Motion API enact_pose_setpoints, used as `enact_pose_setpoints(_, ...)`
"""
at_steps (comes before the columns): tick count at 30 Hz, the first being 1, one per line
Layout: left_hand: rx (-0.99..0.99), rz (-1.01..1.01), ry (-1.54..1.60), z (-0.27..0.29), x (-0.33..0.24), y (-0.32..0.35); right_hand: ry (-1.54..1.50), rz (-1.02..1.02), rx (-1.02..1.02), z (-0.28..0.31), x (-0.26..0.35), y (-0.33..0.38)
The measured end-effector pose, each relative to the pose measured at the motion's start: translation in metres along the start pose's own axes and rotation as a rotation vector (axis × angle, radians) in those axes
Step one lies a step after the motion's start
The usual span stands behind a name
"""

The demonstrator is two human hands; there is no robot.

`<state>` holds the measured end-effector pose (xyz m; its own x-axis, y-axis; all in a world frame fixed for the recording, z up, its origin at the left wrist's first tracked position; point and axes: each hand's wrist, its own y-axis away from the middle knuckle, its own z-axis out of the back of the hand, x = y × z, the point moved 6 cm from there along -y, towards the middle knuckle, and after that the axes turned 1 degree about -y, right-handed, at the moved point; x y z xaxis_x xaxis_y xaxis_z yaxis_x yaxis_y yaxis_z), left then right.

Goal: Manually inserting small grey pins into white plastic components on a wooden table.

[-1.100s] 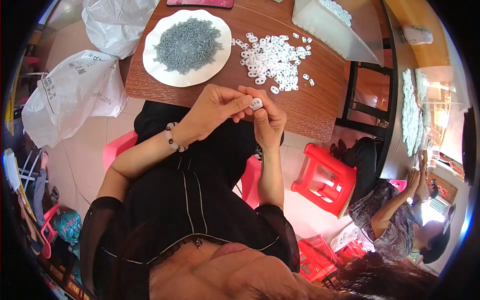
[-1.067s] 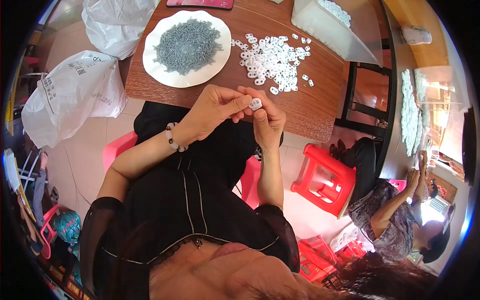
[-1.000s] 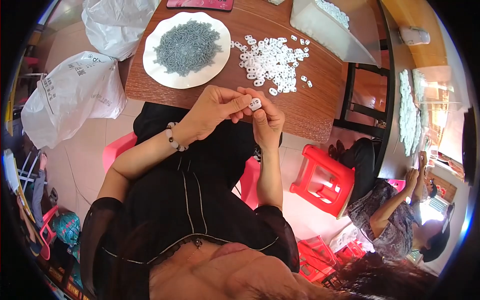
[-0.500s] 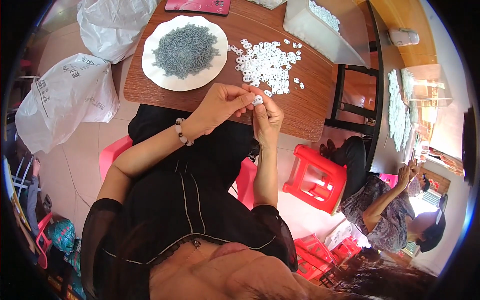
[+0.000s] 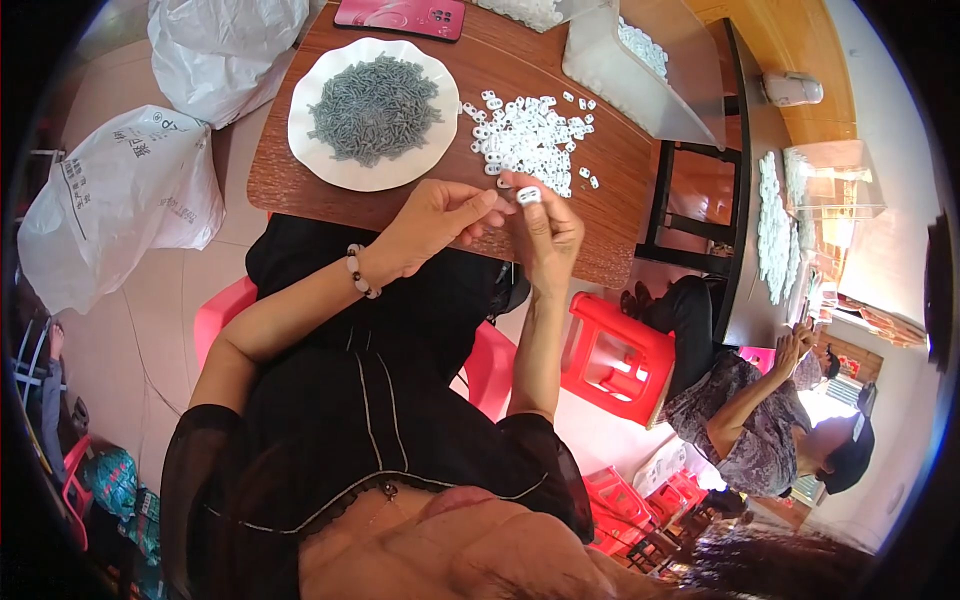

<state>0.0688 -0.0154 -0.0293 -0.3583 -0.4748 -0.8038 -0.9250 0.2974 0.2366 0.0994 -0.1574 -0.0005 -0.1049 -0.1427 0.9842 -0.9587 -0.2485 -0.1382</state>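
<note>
Clamping one white piece (image 5: 529,197) in right hand (image 5: 550,236), above the near edge of the table (image 5: 605,225); pinching left hand (image 5: 438,224) together, unable to tell on what. Left over: a heap (image 5: 525,142) toward right edge, pins (image 5: 375,110) on plate (image 5: 372,179) toward left edge.

Left hand (image 5: 435,225) and right hand (image 5: 550,235) nearly meet over the near edge of the tabletop (image 5: 612,215), little room between. Open stretch right of the white pieces (image 5: 525,140), few strays (image 5: 595,183) along it, a hand can pass there. Lane between plate (image 5: 400,176) and white pieces is slim, wider toward the hands. Translucent bin (image 5: 622,92) walls off far right, phone (image 5: 400,17) lies behind plate
</note>
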Motion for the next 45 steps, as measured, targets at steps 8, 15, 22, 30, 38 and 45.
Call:
enact_pose_setpoints(8, 0.007, 0.052, -0.045, 0.017, 0.02, 0.012, 0.531, 0.203, -0.286, 0.052, 0.111, -0.099)
enact_pose_setpoints(15, 0.013, 0.089, 0.006, 0.019, 0.022, 0.008, 0.781, 0.28, -0.461, 0.143, 0.128, -0.215)
enact_pose_setpoints(22, 0.004, 0.122, 0.033, 0.022, 0.024, 0.008, 0.979, 0.41, -0.506, 0.124, 0.112, -0.179)
enact_pose_setpoints(30, 0.018, 0.156, -0.006, 0.02, 0.02, 0.005, 1.019, 0.102, -0.159, 0.064, 0.037, -0.053)
enact_pose_setpoints(38, -0.018, 0.156, -0.02, 0.021, 0.02, 0.007, 1.126, 0.249, -0.042, 0.033, 0.014, -0.031)
enact_pose_setpoints(45, -0.014, 0.159, 0.001, 0.021, 0.021, 0.01, 1.283, 0.166, -0.034, 0.019, 0.007, -0.039)
